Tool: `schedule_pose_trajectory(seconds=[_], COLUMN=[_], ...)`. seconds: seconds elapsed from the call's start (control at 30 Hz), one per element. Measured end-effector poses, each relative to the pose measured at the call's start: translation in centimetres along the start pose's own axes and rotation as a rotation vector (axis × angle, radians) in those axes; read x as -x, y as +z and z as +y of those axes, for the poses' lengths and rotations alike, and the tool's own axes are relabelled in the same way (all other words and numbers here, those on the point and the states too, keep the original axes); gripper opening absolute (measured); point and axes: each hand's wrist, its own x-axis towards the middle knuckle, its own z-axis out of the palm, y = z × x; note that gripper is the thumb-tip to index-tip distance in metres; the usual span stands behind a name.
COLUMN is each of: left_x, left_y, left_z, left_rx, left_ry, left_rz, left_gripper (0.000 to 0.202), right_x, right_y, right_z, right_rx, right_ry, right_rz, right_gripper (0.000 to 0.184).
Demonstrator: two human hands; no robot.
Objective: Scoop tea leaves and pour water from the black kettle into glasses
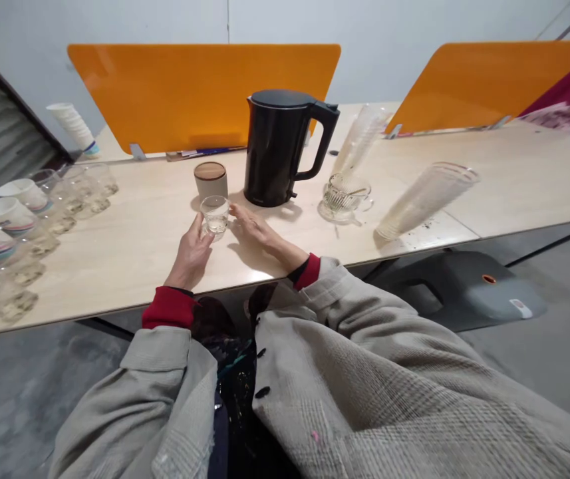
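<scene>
A small clear glass (215, 214) stands on the pale wooden table (130, 259) in front of me. My left hand (191, 253) curls around its left side, fingers touching the glass. My right hand (255, 229) lies flat on the table just right of the glass, fingers stretched out, holding nothing. Behind the glass sits a grey canister with a wooden lid (210, 178). A black electric kettle (281, 148) stands to its right.
Rows of paper cups (6, 216) and small glasses (72, 193) line the left of the table. A glass mug on a saucer (343, 195), two stacks of clear plastic cups (427, 198) and orange dividers (199, 93) lie right and behind. A stack of paper cups (72, 126) stands far left.
</scene>
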Motion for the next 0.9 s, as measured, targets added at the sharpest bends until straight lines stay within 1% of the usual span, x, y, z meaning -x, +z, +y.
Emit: schedule_pose_trajectory(seconds=[0.07,0.2,0.3,0.4,0.47,0.53,0.6,0.67,0.73,0.8,0.9], left_x=[0.0,0.0,0.1,0.2,0.2,0.1,0.0,-0.1,0.0,0.1,0.2], left_y=[0.2,-0.3,-0.6,-0.8,-1.1,-1.8,-2.5,-3.0,-3.0,-2.6,-1.9], left_z=[0.0,-0.7,-1.6,-2.4,-2.7,-2.8,-2.7,-2.6,-2.4,-2.4,-2.6], left_rx=[-0.019,-0.061,-0.100,-0.151,-0.204,-0.314,-0.469,-0.609,-0.708,-0.789,-0.862], left_ry=[0.023,0.046,0.058,0.032,0.019,0.031,0.050,0.049,0.025,0.003,-0.018], left_rz=[0.008,0.032,0.043,0.089,0.173,0.261,0.290,0.247,0.172,0.112,0.082], left_gripper=[0.076,0.074,0.074,0.072,0.066,0.063,0.064,0.066,0.066,0.065,0.062], right_x=[0.2,0.7,0.9,0.9,0.9,0.8,0.8,0.8,1.0,1.2,1.3], right_y=[0.0,-0.2,0.0,0.1,0.0,-0.1,0.0,0.2,0.6,0.9,1.2], right_z=[-0.6,-1.3,-1.2,-0.6,0.0,0.8,1.4,1.8,1.7,1.4,1.0], right_rx=[0.015,0.013,-0.022,-0.015,0.094,0.241,0.346,0.400,0.436,0.462,0.471], right_ry=[-0.039,-0.019,-0.032,-0.020,0.007,0.036,0.081,0.137,0.181,0.207,0.213], right_rz=[-0.040,-0.047,-0.027,0.002,0.011,0.017,0.033,0.049,0.029,-0.018,-0.087], right_gripper=[0.070,0.066,0.064,0.070,0.069,0.065,0.065,0.067,0.068,0.070,0.069])
